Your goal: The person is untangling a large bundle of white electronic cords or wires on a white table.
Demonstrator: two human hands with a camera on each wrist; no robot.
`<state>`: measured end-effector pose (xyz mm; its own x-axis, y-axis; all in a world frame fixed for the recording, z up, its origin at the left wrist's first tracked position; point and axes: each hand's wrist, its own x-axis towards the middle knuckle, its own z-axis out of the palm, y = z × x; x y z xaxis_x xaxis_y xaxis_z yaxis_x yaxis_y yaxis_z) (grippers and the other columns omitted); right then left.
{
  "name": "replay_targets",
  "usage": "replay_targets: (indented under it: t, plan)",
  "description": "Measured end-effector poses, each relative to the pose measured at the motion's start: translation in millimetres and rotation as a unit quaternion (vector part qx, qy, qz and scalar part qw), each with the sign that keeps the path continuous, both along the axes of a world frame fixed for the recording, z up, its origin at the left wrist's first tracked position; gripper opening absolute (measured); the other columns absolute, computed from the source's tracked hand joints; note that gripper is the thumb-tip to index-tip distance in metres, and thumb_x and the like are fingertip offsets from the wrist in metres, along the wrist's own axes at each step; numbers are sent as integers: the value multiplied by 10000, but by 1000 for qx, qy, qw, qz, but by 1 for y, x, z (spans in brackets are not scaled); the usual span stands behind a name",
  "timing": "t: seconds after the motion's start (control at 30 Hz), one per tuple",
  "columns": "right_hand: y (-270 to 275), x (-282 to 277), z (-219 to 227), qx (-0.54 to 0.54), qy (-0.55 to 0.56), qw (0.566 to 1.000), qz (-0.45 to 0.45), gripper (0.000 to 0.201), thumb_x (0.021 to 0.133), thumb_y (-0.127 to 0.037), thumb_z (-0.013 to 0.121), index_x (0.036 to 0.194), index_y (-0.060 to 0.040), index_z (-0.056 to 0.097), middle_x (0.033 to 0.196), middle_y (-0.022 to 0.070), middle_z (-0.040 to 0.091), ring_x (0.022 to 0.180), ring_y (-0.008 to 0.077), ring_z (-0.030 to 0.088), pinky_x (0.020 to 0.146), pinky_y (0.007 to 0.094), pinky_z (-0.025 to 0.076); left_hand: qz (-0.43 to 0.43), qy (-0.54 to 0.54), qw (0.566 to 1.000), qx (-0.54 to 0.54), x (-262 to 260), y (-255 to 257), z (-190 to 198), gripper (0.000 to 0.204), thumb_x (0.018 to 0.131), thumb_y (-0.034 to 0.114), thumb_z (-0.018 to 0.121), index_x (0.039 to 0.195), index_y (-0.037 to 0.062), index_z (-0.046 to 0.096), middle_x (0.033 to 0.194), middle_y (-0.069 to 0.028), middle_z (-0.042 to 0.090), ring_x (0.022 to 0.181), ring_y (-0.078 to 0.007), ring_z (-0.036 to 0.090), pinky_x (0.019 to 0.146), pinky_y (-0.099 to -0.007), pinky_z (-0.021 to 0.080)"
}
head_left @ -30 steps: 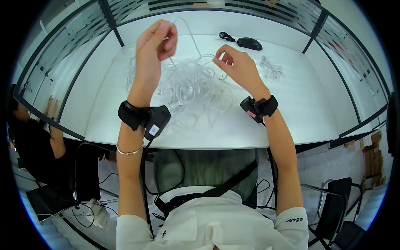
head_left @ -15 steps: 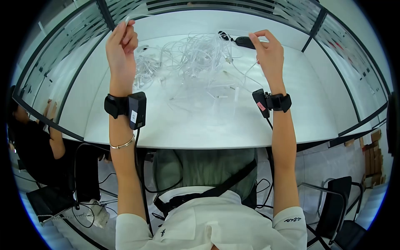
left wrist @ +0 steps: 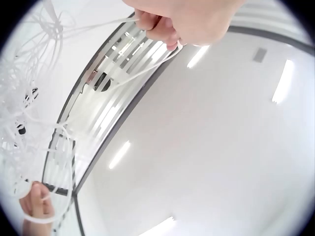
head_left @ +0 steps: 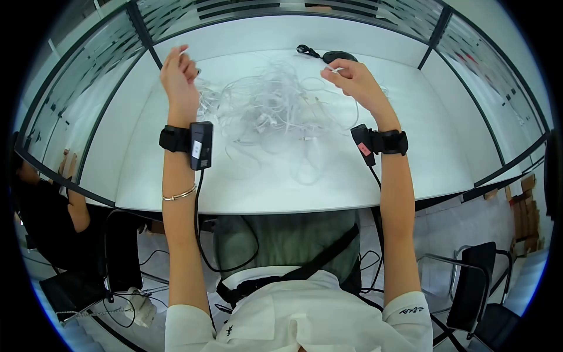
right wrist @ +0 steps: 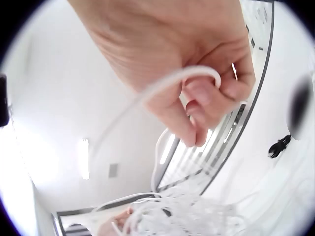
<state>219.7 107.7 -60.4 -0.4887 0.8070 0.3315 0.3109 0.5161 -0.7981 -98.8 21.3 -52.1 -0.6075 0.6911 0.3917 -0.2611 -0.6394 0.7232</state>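
A tangled heap of white cables (head_left: 272, 102) lies across the middle of the white table. Above its left side, my left hand (head_left: 180, 79) is raised with curled fingers; in the left wrist view the left hand (left wrist: 182, 22) pinches a white cable (left wrist: 142, 72). My right hand (head_left: 358, 82) is over the heap's right side, thumb and fingertips together. In the right wrist view the right hand (right wrist: 197, 88) grips a white cable (right wrist: 162, 83) that loops over its fingers. Parts of the cable between the hands are blurred.
A black mouse (head_left: 340, 57) with a bundled cord lies at the back of the table (head_left: 328, 196). Low glass-topped partitions (head_left: 293, 32) enclose the back and sides. Another person (head_left: 53, 223) sits at the left; a black chair (head_left: 475, 276) stands at the right.
My left hand first moved outward to the left, then slightly down. The right hand went right and up, then came back a little left and down. The heap shifted and spread on the table.
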Motion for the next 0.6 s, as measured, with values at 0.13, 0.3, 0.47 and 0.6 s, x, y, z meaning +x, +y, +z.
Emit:
replay_targets:
  t: [0.13,0.3,0.47,0.6]
  plan:
    - [15,9,-17,155,-79,960,-219,190,805,-292,651,885,-120,661,674,33,608,594,215,574,564,325,440,101,-110,989,10,-45,2,-15,211,947,195,490,960,-14,512,615,44,294,502,-59,234,446,-224,179]
    - [30,26,-11,-50,87,984,-146,299,836,-331,631,914,-44,665,674,41,628,520,132,555,481,257,394,168,-172,971,14,-68,-10,-24,199,962,213,439,935,29,507,612,43,311,494,-70,243,449,-235,181]
    - [20,34,2,-103,161,976,-100,372,890,-387,564,860,-26,650,507,-20,434,404,46,347,400,198,240,229,-191,954,25,-73,-13,-28,207,958,214,410,884,46,506,610,49,330,487,-71,236,447,-237,175]
    - [16,39,7,-106,297,947,-54,363,945,-353,509,970,3,571,534,-44,381,431,17,281,422,188,186,225,-167,960,12,-57,-14,-20,189,922,204,448,903,33,525,605,53,316,500,-72,250,477,-237,195]
